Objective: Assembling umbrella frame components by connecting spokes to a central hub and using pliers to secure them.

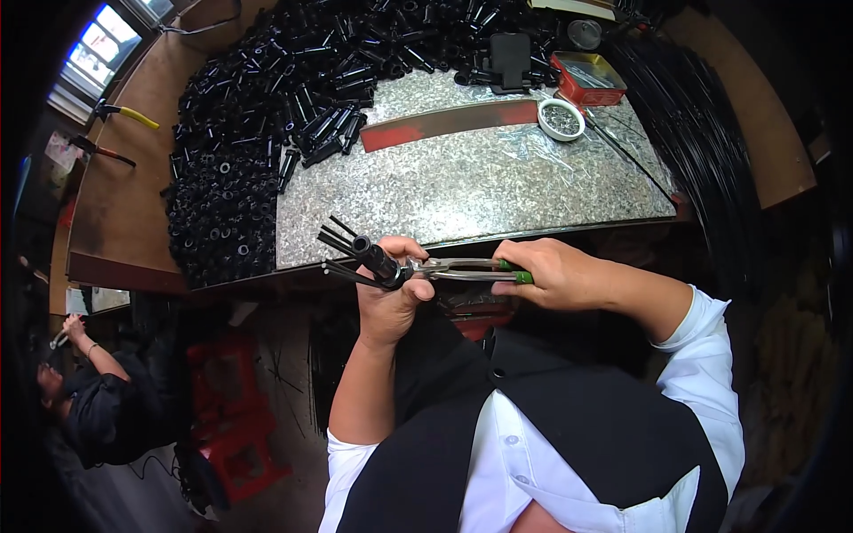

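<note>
My left hand (387, 313) is closed around a black tubular part (380, 263), held tilted in front of the table edge. Several thin black rods (332, 238) stick out to the left beside it. My right hand (553, 274) grips a pair of pliers (466, 269) by the green handles. The metal jaws reach my left fingers at the right end of the black part. What exactly sits between the jaws is too small to tell.
A heap of black tubes (311, 80) and a pile of black rings (218, 213) cover the table's left side. A red-brown strip (444, 124), a white dish (562, 119), a red tin (591, 89) and long black rods (693, 124) lie on the speckled tabletop (426, 191). Another person (115, 391) works at left.
</note>
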`<move>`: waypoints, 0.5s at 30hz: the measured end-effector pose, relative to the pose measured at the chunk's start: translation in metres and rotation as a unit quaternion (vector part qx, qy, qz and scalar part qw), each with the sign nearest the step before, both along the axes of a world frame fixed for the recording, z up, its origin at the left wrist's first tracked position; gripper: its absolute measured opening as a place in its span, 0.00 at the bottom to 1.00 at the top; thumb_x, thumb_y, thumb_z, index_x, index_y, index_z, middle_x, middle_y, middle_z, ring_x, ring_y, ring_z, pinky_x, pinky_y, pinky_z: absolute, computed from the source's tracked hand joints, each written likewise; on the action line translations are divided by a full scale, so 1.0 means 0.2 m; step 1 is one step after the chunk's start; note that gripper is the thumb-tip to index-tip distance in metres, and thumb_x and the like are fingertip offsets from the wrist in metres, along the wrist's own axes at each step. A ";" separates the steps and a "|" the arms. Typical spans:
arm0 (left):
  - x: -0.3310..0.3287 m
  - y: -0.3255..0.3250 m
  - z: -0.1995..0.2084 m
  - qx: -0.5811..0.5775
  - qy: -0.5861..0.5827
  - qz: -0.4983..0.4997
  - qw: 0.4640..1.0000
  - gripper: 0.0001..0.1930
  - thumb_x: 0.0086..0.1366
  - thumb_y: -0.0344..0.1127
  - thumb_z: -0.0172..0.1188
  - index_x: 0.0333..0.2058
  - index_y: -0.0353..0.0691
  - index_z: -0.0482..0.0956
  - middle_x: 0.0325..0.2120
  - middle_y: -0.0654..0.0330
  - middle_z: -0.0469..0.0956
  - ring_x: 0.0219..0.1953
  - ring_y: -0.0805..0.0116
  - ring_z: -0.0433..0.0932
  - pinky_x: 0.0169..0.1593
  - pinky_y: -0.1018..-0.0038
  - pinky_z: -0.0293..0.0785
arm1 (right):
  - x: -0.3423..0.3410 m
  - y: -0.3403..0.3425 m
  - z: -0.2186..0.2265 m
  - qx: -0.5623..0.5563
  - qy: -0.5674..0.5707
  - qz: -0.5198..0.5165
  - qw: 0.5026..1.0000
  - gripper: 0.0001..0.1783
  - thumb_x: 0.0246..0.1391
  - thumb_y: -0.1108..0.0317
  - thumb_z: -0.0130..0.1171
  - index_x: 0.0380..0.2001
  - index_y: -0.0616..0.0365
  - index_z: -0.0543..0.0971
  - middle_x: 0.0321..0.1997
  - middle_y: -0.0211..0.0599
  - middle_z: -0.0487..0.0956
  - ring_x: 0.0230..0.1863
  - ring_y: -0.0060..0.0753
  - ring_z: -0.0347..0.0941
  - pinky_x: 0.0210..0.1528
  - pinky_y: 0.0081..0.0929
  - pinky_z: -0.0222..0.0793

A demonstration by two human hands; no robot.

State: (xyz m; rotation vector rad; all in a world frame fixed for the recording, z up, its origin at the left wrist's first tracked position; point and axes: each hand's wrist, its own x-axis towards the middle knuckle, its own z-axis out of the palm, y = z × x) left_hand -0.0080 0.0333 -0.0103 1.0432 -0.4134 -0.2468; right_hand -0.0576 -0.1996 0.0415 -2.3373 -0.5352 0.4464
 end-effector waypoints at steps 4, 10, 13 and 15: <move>-0.02 -0.02 0.01 0.028 -0.003 0.031 0.999 0.26 0.44 0.43 0.75 0.37 0.36 0.72 0.22 0.73 0.67 0.24 0.85 0.62 0.27 0.87 0.57 | 0.01 -0.02 0.00 -0.052 -0.138 -0.031 0.989 0.16 0.55 0.58 0.56 0.31 0.60 0.67 0.27 0.48 0.75 0.31 0.56 0.73 0.29 0.46 0.67; 0.01 -0.02 -0.04 0.017 -0.016 0.055 0.998 0.26 0.46 0.39 0.75 0.38 0.35 0.71 0.18 0.74 0.64 0.21 0.86 0.60 0.25 0.87 0.55 | 0.02 -0.08 0.01 -0.081 -0.228 -0.056 0.969 0.12 0.54 0.63 0.57 0.30 0.59 0.68 0.26 0.45 0.73 0.28 0.52 0.72 0.27 0.42 0.66; 0.02 -0.02 -0.04 0.007 -0.025 0.058 0.998 0.26 0.47 0.37 0.74 0.40 0.33 0.70 0.16 0.75 0.62 0.19 0.86 0.59 0.25 0.86 0.54 | 0.05 -0.15 0.03 -0.086 -0.312 -0.103 0.940 0.11 0.52 0.67 0.59 0.30 0.60 0.69 0.25 0.44 0.71 0.26 0.51 0.70 0.26 0.41 0.65; 0.01 -0.01 -0.03 0.009 -0.017 0.063 0.998 0.26 0.48 0.36 0.73 0.41 0.33 0.69 0.15 0.74 0.62 0.18 0.85 0.58 0.25 0.86 0.54 | 0.10 -0.21 0.09 -0.113 -0.379 -0.147 0.907 0.09 0.52 0.68 0.58 0.31 0.59 0.70 0.26 0.44 0.72 0.27 0.52 0.71 0.28 0.40 0.65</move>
